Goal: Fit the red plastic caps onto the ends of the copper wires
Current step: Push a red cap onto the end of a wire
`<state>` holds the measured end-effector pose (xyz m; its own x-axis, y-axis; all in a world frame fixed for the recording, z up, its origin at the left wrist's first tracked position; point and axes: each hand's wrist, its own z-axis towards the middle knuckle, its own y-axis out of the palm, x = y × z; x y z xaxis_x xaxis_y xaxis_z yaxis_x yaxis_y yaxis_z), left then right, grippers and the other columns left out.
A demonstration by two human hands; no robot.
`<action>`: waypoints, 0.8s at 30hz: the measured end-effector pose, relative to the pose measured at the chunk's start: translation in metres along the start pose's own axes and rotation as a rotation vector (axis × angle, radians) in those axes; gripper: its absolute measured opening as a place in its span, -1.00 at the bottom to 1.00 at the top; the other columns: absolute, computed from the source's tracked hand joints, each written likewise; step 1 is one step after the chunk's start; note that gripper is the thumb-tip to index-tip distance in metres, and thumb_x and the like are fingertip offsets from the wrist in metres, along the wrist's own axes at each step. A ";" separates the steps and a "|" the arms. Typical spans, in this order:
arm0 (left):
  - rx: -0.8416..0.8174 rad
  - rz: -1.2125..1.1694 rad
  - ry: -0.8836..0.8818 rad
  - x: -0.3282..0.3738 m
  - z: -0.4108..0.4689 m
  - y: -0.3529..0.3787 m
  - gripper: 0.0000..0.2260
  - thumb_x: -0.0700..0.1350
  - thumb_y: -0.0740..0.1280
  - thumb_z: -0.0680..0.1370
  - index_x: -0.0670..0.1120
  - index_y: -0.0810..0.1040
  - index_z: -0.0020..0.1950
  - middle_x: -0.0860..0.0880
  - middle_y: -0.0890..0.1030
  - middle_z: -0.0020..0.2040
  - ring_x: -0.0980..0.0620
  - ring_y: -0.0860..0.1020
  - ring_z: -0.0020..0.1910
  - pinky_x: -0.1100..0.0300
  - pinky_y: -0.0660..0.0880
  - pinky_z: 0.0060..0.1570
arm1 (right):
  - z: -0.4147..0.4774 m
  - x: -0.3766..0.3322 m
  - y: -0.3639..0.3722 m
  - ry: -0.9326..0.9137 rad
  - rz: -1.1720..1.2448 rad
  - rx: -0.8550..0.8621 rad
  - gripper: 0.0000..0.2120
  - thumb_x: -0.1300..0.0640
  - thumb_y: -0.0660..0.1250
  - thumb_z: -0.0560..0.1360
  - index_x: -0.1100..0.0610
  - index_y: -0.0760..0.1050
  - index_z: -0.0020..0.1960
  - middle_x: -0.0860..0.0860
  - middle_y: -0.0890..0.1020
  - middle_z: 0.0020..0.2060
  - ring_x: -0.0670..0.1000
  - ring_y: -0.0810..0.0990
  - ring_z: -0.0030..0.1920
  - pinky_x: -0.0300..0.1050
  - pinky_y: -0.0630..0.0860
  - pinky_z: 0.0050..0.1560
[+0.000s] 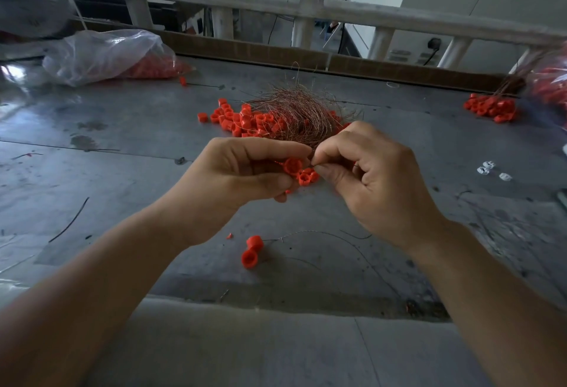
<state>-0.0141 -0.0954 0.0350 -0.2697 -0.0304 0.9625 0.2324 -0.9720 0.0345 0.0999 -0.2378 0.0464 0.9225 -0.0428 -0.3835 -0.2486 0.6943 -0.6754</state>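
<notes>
Now steady the red cap (291, 166) gripped in your left hand (245, 173); right hand (371, 181) pinches the copper wire (313, 166): feed it straight.

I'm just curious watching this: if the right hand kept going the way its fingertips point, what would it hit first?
Most likely the red cap held by the left hand: the right hand, pinching a wire, points straight at it, nearly touching. Depth is hard to judge from one view.

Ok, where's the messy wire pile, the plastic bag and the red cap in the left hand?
Wire pile (293, 110): head view, middle of the tangle.
Plastic bag (98, 52): head view, its crumpled clear top.
Red cap (291, 166): head view, its open rim.
</notes>
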 end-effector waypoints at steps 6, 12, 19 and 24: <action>-0.001 -0.006 0.012 -0.001 0.000 -0.001 -0.68 -0.33 0.33 0.32 -0.06 0.64 0.00 0.01 0.67 -0.20 0.13 0.59 -0.26 0.33 0.51 -0.27 | 0.000 -0.001 0.000 0.007 -0.009 -0.008 -0.97 0.28 0.35 0.40 0.21 0.57 -0.20 -0.12 0.42 -0.30 -0.27 0.37 -0.34 -0.48 0.29 -0.28; -0.001 -0.031 -0.009 -0.002 -0.001 -0.002 -0.66 -0.33 0.30 0.34 -0.05 0.61 0.04 -0.05 0.68 -0.17 0.08 0.63 -0.22 0.32 0.53 -0.21 | 0.000 -0.002 -0.001 0.032 -0.007 -0.012 -0.96 0.25 0.34 0.40 0.19 0.56 -0.21 -0.23 0.38 -0.31 -0.27 0.37 -0.34 -0.47 0.29 -0.29; 0.022 -0.021 -0.016 0.000 -0.002 -0.002 -0.73 -0.27 0.34 0.32 -0.07 0.66 -0.03 -0.06 0.67 -0.21 0.06 0.63 -0.25 0.30 0.54 -0.25 | 0.000 -0.003 -0.001 0.033 0.000 -0.019 -0.96 0.25 0.34 0.40 0.20 0.56 -0.21 -0.24 0.38 -0.31 -0.29 0.38 -0.33 -0.48 0.29 -0.30; 0.042 -0.058 0.004 0.000 -0.001 0.000 -0.77 -0.30 0.32 0.33 -0.10 0.64 -0.08 -0.06 0.68 -0.17 0.05 0.65 -0.21 0.29 0.55 -0.22 | 0.000 -0.003 -0.001 0.021 -0.010 -0.022 -0.96 0.25 0.34 0.40 0.20 0.56 -0.22 -0.22 0.38 -0.32 -0.26 0.37 -0.36 -0.47 0.29 -0.29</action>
<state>-0.0154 -0.0955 0.0342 -0.2877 0.0251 0.9574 0.2554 -0.9615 0.1019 0.0974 -0.2383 0.0487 0.9186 -0.0648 -0.3898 -0.2463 0.6777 -0.6929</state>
